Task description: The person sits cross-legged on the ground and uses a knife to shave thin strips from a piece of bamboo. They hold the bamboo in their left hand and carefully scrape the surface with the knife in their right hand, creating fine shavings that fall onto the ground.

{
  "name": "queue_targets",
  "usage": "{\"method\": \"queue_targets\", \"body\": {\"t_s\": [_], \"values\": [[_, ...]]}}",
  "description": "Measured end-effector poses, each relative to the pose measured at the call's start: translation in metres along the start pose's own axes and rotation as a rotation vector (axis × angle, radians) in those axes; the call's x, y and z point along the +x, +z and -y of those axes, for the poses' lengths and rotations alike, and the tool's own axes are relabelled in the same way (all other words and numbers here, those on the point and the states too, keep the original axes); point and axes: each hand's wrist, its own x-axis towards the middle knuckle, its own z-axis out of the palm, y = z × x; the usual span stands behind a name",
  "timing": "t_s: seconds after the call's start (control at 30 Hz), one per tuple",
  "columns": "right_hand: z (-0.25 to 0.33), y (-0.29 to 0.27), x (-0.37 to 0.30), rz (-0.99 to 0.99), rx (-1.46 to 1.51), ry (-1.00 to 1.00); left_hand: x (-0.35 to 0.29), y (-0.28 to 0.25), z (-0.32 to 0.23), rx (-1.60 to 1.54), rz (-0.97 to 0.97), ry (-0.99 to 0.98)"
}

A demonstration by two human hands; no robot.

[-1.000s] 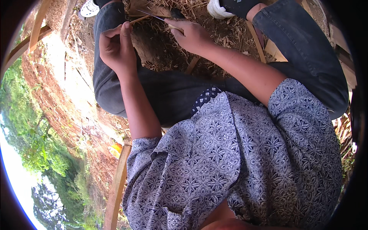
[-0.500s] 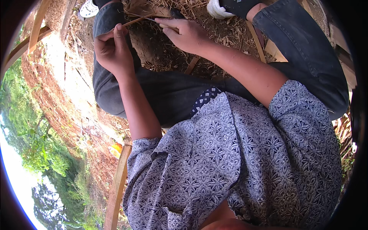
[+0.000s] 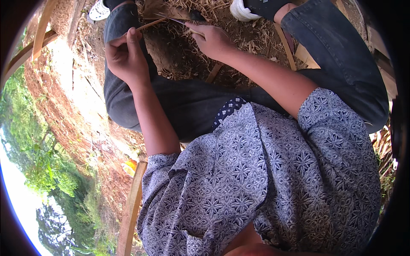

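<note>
My left hand (image 3: 128,55), above my bent left leg, pinches a thin brown wooden stick (image 3: 152,24) between thumb and fingers. The stick's free end points up and to the right. To the right of it, my right hand (image 3: 212,41) is closed round the pale handle of a knife (image 3: 171,18). Its narrow blade reaches left, with the tip close to the stick's free end. Whether blade and stick touch I cannot tell.
Wood shavings (image 3: 260,42) litter the brown soil between my legs. A wooden strip (image 3: 285,46) lies near my right leg, and a wooden post (image 3: 131,209) rises beside my left side. Bright reddish ground (image 3: 64,98) and green plants (image 3: 47,166) lie at the left.
My right hand has shifted a little to the right with the knife, so more blade shows. The left hand and stick have hardly moved.
</note>
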Motion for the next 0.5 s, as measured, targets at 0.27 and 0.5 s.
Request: {"method": "queue_targets", "body": {"t_s": [0.27, 0.5], "values": [[0.030, -0.012, -0.005, 0.007, 0.021, -0.017, -0.001, 0.000, 0.001, -0.001, 0.014, 0.002], [-0.030, 0.003, 0.006, -0.039, -0.009, -0.044, 0.001, -0.001, 0.002, 0.040, 0.021, 0.003]]}}
